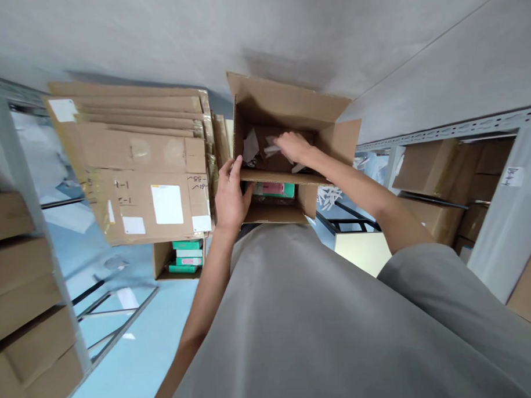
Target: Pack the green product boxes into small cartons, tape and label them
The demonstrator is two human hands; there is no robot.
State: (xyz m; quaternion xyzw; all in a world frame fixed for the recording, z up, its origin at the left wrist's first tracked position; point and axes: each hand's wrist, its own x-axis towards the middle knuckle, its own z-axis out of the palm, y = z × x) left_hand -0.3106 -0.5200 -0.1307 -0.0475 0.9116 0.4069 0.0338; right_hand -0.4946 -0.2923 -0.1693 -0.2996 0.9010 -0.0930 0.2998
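An open cardboard box (288, 111) stands in front of me with its flaps up. Pale paper strips and scraps (251, 146) lie inside it. My left hand (231, 194) grips the box's near left corner, fingers over the edge and thumb along the near side. Inside the box, my right hand (293, 148) has its fingers closed around pale paper strips (271, 149); its fingertips are partly hidden. Just below the near wall, a second open carton (275, 214) shows a green and white packet (283, 190).
Flattened cardboard boxes (137, 151) are stacked at left, partly over a small carton of green packs (187, 261). White paper shreds (329, 197) lie right of the box. Metal shelves with cartons (425, 170) stand at right; more cartons (24, 277) are at left.
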